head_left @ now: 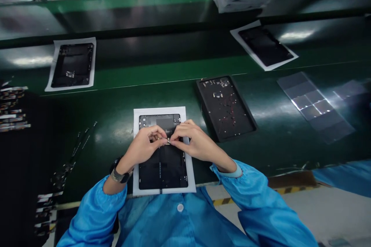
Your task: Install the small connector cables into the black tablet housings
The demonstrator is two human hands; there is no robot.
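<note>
A black tablet back housing (174, 170) lies on a white sheet (191, 177) right in front of me. Over its middle, my left hand (146, 142) and my right hand (194, 139) meet with fingertips pinched. Between them is a small shiny electronic part (168, 141), gripped from both sides. It is too small to name exactly, and the fingers partly cover it. I cannot tell whether it touches the housing.
A black tray (213, 121) with small parts and thin red wires stands to the right. Beyond lie clear plastic sheets (313, 104). Further back are two more housings (72, 63) (263, 44) on white sheets. Strip-like parts (14, 117) sit at left. A blue sleeve (344, 177) shows at right.
</note>
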